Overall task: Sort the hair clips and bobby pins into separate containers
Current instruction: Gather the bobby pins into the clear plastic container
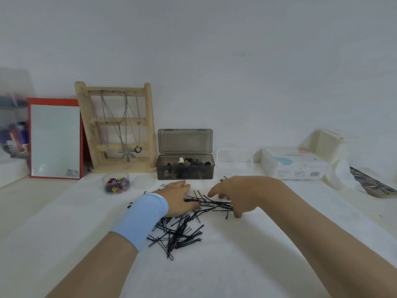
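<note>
L hand (179, 198), pale-blue wristband (148, 218), rests flat on heap of black wire bobby pins (178, 233), fingers loose. R hand (242, 194) clawed over same heap; cannot tell if gripping any

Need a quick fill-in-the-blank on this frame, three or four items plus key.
1. The left hand and right hand both touch the pile of black ____.
2. The grey box behind the pile has its lid ____.
3. The mirror has a ____ frame.
4. The light blue wristband sits on the ____ arm.

Missing words: bobby pins; open; red; left.
</note>
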`<action>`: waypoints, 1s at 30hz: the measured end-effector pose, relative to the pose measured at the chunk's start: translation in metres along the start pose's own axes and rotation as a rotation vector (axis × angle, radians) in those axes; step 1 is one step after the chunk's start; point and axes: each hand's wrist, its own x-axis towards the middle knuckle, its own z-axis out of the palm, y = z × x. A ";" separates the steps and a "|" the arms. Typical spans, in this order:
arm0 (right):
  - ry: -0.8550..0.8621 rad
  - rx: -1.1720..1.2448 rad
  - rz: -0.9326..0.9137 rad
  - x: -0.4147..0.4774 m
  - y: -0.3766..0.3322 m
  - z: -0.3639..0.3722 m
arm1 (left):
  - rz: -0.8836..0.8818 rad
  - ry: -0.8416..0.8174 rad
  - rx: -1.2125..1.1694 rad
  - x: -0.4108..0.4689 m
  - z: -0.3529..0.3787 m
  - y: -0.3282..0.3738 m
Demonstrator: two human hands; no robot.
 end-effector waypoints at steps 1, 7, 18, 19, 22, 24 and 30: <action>-0.006 -0.014 0.015 0.002 -0.001 0.003 | 0.004 -0.007 -0.016 0.002 0.003 -0.001; 0.129 0.032 -0.046 0.010 -0.006 0.011 | 0.165 0.084 -0.158 -0.006 -0.006 0.003; 0.275 0.224 -0.010 0.022 -0.025 0.018 | 0.051 0.144 -0.269 -0.012 0.002 -0.035; 0.278 0.239 0.011 0.026 -0.028 0.023 | 0.080 0.155 -0.319 -0.014 0.001 -0.033; 0.274 0.288 -0.013 0.035 -0.038 0.033 | 0.134 0.155 -0.443 -0.020 0.003 -0.028; 0.332 0.348 -0.076 0.034 -0.039 0.033 | 0.146 0.217 -0.506 -0.022 0.005 -0.027; 0.394 0.582 -0.086 0.026 -0.032 0.021 | 0.095 0.272 -0.189 -0.002 -0.005 -0.030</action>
